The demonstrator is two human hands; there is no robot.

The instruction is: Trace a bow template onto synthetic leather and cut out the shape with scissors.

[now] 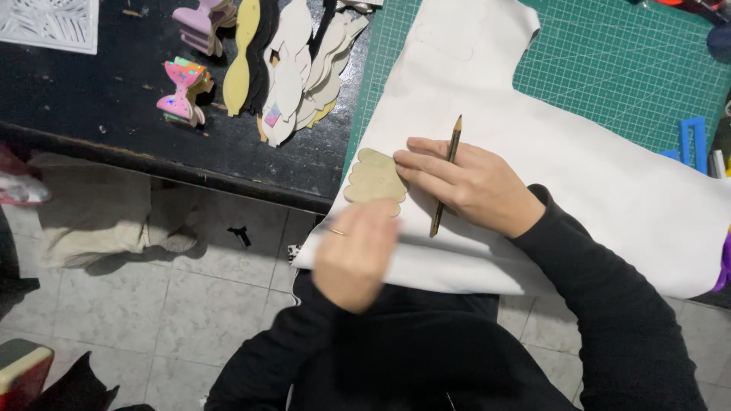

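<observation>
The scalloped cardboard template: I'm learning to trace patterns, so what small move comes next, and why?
Probably settle the left hand flat on the scalloped cardboard template to pin it. That hand is blurred, and the right hand presses the template's edge with the pencil tucked between its fingers, its tip off the white sheet.

Counted: two hands, the left hand (356,255) and the right hand (464,183). One pencil (446,175). One scalloped tan template (375,177). One white sheet (548,167). One green cutting mat (617,68). One multicoloured bow (183,91) on the dark table (91,99). Stacked cut-outs (293,65) overlap; number cannot be told.
</observation>
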